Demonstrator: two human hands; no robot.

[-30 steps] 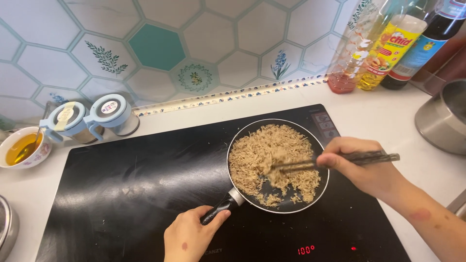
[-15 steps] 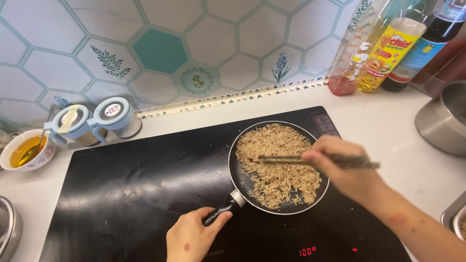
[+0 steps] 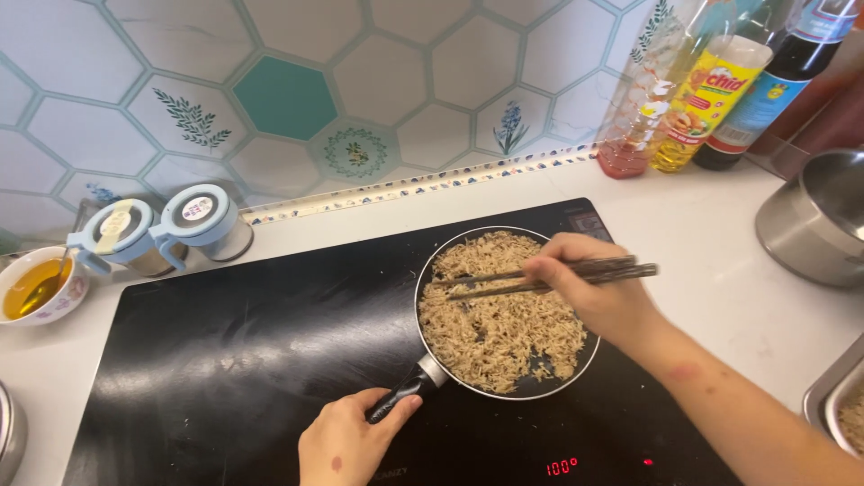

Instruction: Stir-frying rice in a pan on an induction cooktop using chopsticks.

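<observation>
The small round dark frying pan (image 3: pixel 507 310) sits toward the right edge of the flat black glass cooktop (image 3: pixel 243 360), its bowl covered almost wholly by a layer of brown shredded food (image 3: pixel 499 315). The left hand (image 3: pixel 346 441) enters from the near edge of the cooktop, palm down, fingers and thumb wrapped closed around the pan's black handle (image 3: pixel 396 403) — a full, firm hold, with the handle angled toward the near-left. The right hand (image 3: pixel 598 292) comes in from the near-right corner, forearm slanting up across the white countertop (image 3: pixel 720 270), wrist over the pan's right rim. Its fingers are pinched shut on a pair of dark wooden chopsticks (image 3: pixel 540 277), held nearly level with the tips pointing left and resting on the food near the pan's middle. By the far-left corner of the cooktop stand two glass jars with pale blue lids (image 3: pixel 153 229), and beyond them, on the countertop's left edge, a small white bowl of amber liquid (image 3: pixel 36 288). At the far-right corner of the countertop are three bottles (image 3: pixel 711 81) — clear, yellow and dark — with a steel pot (image 3: pixel 814 220) at the right edge.
</observation>
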